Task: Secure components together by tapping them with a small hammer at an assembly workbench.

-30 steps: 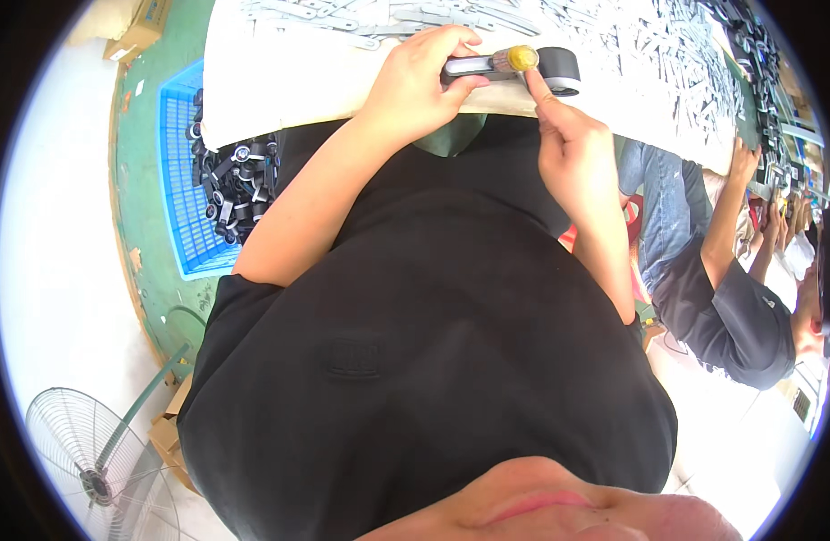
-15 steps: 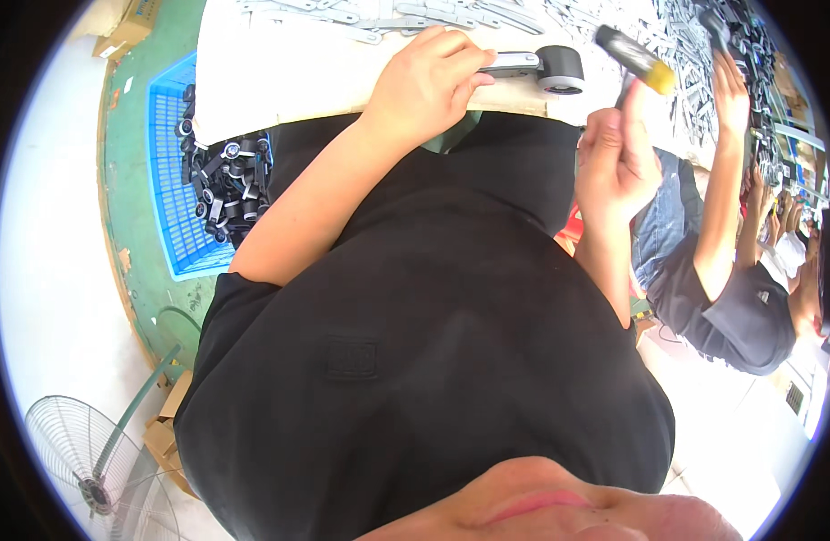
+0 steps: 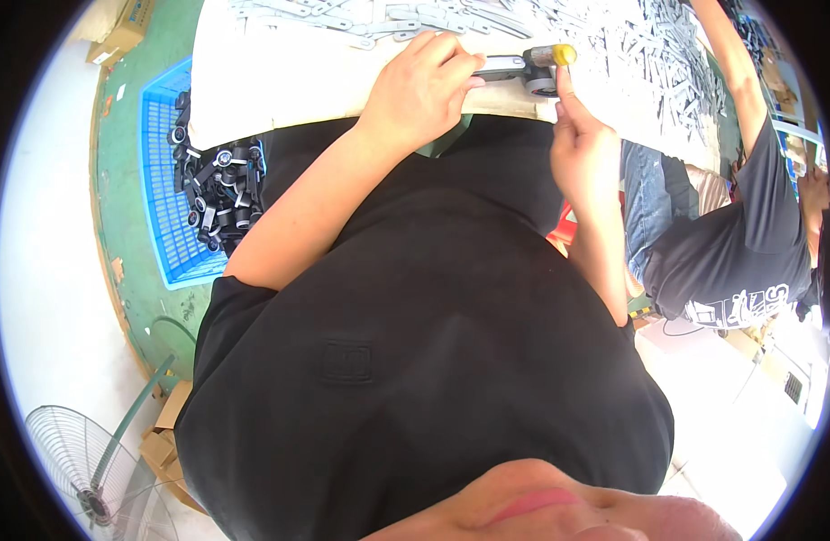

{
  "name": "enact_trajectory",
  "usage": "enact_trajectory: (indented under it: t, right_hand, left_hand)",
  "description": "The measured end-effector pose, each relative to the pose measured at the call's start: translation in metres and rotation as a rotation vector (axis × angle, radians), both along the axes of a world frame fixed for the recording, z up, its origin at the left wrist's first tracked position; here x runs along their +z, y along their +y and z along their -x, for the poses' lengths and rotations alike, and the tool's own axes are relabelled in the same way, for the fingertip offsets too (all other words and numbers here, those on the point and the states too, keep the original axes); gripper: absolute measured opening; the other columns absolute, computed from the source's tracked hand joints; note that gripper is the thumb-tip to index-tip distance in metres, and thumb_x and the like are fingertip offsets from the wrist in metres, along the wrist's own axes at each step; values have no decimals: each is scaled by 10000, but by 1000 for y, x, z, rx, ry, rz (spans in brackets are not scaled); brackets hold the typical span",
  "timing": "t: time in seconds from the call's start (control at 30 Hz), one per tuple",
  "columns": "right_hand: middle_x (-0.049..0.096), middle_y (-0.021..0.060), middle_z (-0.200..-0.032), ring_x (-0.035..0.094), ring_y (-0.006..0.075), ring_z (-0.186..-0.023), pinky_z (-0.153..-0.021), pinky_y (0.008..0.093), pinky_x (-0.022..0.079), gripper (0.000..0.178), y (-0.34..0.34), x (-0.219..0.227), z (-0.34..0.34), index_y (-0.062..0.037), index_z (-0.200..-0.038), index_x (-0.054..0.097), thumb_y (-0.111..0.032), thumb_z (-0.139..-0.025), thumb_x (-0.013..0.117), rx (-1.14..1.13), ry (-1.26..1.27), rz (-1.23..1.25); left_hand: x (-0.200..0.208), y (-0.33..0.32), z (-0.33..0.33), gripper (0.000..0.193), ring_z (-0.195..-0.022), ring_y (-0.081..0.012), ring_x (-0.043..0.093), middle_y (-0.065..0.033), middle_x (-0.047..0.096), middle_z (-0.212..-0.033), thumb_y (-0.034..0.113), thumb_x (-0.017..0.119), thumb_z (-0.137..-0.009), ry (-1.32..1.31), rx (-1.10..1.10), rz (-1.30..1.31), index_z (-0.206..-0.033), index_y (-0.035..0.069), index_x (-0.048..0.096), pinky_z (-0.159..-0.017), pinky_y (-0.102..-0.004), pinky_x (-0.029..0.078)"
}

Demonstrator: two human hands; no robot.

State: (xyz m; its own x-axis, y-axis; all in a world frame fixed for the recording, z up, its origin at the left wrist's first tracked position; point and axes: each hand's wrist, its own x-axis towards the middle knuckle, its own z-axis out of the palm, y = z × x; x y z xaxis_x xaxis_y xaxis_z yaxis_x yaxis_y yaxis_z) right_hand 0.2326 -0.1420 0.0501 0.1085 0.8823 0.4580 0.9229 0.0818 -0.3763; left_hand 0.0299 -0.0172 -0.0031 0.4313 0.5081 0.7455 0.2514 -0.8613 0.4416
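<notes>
My left hand (image 3: 419,90) pinches the grey arm of a black-and-grey part (image 3: 503,65) near the table's front edge. At the part's right end is a round black head (image 3: 542,87) with a light ring. My right hand (image 3: 584,149) is closed on a mallet (image 3: 550,56) with a dark head and a yellow face; its forefinger stretches along the handle, which is mostly hidden. The mallet head lies over the top of the part's round end and covers some of it. Whether they touch, I cannot tell.
The pale-covered table (image 3: 280,77) carries many loose grey strips (image 3: 658,63) at the back and right. A blue crate (image 3: 158,180) of similar black parts (image 3: 221,194) stands at left. Lower left are a fan (image 3: 91,469) and cardboard boxes (image 3: 167,442). A co-worker (image 3: 730,225) is at right.
My right hand has swung the mallet left and down onto or just over the part's round end. My left hand keeps its hold. The co-worker has shifted, with the arm reaching farther up.
</notes>
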Motion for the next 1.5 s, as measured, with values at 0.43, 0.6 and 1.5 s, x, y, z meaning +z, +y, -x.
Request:
enact_trajectory:
  t: [0.43,0.6,1.5]
  right_hand:
    - [602,90,-688,538,168,-559,-555,293,449,464,11,6,-14,-155,-1480,616,-13,-1040,573,284,516,-84]
    - [479,22,-698,403,78,-516,-458,248,350,248,38,-34,-48,-24,-1112,583,-226,-1151,446,206,1077,107]
    - [494,-25,-732,443,63,-588,-515,218,398,535,33,-83,-57,-49,-1619,377,-113,-1110,530,324,951,-84]
  left_hand:
    - [-9,2,7,560,-870,-356,647,-144,634,-939,189,817,-847,18,55,146,-1329,23,584,-750,-454,555]
    - [10,-14,12,348,-709,-286,650,-90,618,-834,118,809,-812,154,21,-37,-1131,23,707,-613,-430,547]
    - [113,14,51,174,-932,-178,751,-113,780,-1049,60,663,-1008,138,-905,1027,-1140,-34,725,-866,-310,587]
